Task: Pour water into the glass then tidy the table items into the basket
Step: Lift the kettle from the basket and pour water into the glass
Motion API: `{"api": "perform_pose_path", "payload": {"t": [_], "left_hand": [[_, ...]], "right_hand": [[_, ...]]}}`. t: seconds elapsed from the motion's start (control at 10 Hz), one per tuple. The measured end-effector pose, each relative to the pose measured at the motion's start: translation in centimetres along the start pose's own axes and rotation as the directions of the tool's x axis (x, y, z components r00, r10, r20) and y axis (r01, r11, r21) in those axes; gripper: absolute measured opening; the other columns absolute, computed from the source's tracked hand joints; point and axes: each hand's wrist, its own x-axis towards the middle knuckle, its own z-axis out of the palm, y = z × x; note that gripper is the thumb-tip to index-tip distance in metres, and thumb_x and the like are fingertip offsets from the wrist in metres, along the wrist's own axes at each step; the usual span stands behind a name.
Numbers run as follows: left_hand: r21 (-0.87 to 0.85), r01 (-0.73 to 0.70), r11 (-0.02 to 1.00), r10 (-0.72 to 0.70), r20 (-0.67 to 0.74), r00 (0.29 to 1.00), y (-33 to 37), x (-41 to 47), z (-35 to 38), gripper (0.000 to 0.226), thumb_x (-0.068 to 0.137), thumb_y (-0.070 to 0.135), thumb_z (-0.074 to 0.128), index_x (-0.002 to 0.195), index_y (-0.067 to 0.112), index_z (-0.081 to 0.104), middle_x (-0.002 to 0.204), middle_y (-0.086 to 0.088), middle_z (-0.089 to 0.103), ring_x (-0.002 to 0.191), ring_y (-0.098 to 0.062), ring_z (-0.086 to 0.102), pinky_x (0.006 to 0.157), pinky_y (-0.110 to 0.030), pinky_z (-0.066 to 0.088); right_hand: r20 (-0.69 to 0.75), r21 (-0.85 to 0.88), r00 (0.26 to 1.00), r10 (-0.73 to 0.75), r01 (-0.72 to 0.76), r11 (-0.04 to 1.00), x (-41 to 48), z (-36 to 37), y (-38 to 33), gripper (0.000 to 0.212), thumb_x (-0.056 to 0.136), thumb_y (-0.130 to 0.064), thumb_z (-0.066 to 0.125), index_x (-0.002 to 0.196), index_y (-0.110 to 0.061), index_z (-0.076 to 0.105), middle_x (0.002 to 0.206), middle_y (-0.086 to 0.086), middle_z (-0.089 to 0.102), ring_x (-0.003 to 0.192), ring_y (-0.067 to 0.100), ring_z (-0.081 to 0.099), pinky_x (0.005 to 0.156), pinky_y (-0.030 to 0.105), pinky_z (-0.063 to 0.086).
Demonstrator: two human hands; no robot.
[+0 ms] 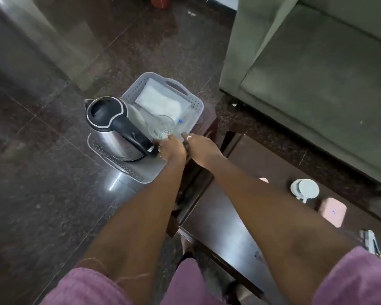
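Note:
A grey plastic basket (178, 84) stands on the far end of the dark wooden table (233, 234). In its left half sits a steel kettle (110, 119) with a black lid and handle. A clear glass (161, 126) lies tilted beside the kettle inside the basket. My left hand (171, 149) is closed on the base of the glass, next to the kettle's handle. My right hand (201, 148) is at the basket's right rim, its fingers curled over the edge. A white folded cloth (161, 100) lies in the far part of the basket.
On the table to the right stand an upturned white mug (305, 190), a pink box (332, 212) and a striped item (369, 241) at the edge. A grey-green sofa (317, 80) lies behind the table. Dark polished floor (42, 172) spreads to the left.

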Motion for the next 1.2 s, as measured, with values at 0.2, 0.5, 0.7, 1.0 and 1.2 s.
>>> {"api": "perform_pose_path", "payload": {"t": [0.2, 0.5, 0.7, 1.0, 1.2], "left_hand": [[-0.378, 0.173, 0.909, -0.186, 0.002, 0.983, 1.1, 2.4, -0.2, 0.028, 0.097, 0.028, 0.041, 0.115, 0.007, 0.037, 0.110, -0.014, 0.059, 0.101, -0.027, 0.056, 0.090, -0.034, 0.043], [-0.039, 0.102, 0.994, -0.097, 0.111, 0.989, 1.2, 2.0, -1.4, 0.029, 0.099, 0.010, 0.033, 0.120, -0.005, 0.046, 0.116, -0.023, 0.057, 0.102, -0.022, 0.054, 0.073, -0.022, 0.040], [0.149, -0.234, 0.961, 0.236, 0.000, 0.972, 1.1, -0.8, -1.8, 0.044, 0.093, 0.013, 0.040, 0.135, 0.001, 0.038, 0.123, -0.024, 0.059, 0.110, -0.035, 0.058, 0.078, -0.028, 0.039], [0.079, -0.543, 0.836, 0.535, 0.099, 0.839, -1.1, -9.4, 0.1, 0.054, 0.094, 0.017, 0.042, 0.145, 0.011, 0.026, 0.130, -0.018, 0.057, 0.114, -0.030, 0.057, 0.085, -0.019, 0.038], [0.235, -0.496, 0.836, 0.420, 0.310, 0.853, -9.6, -13.1, 2.7, 0.051, 0.093, 0.022, 0.046, 0.143, 0.016, 0.034, 0.130, -0.018, 0.058, 0.118, -0.034, 0.056, 0.095, -0.034, 0.043]], "right_hand": [[0.061, -0.064, 0.998, -0.024, 0.028, 0.998, 4.4, 1.9, -2.1, 0.043, 0.090, -0.016, 0.050, 0.132, -0.019, 0.042, 0.122, 0.011, 0.054, 0.117, 0.029, 0.050, 0.102, 0.038, 0.035], [-0.028, 0.159, 0.978, 0.206, -0.199, 0.967, 4.5, 2.4, -2.9, 0.010, 0.081, 0.000, 0.051, 0.086, -0.006, 0.058, 0.089, 0.017, 0.066, 0.084, 0.033, 0.062, 0.060, 0.031, 0.039], [-0.141, 0.246, 0.973, 0.186, -0.147, 0.958, 1.6, 0.6, -2.9, 0.014, 0.089, -0.011, 0.049, 0.098, -0.006, 0.059, 0.100, 0.017, 0.062, 0.090, 0.034, 0.061, 0.073, 0.041, 0.049], [-0.403, 0.385, 0.882, 0.242, -0.077, 0.920, -7.2, -2.1, 0.1, 0.014, 0.088, -0.012, 0.055, 0.100, -0.010, 0.064, 0.091, 0.014, 0.067, 0.080, 0.025, 0.065, 0.068, 0.029, 0.044], [-0.342, 0.397, 0.824, 0.451, -0.308, 0.864, -15.3, 2.8, 5.0, 0.011, 0.084, -0.012, 0.059, 0.086, -0.005, 0.067, 0.078, 0.020, 0.068, 0.067, 0.037, 0.064, 0.056, 0.034, 0.042]]}}
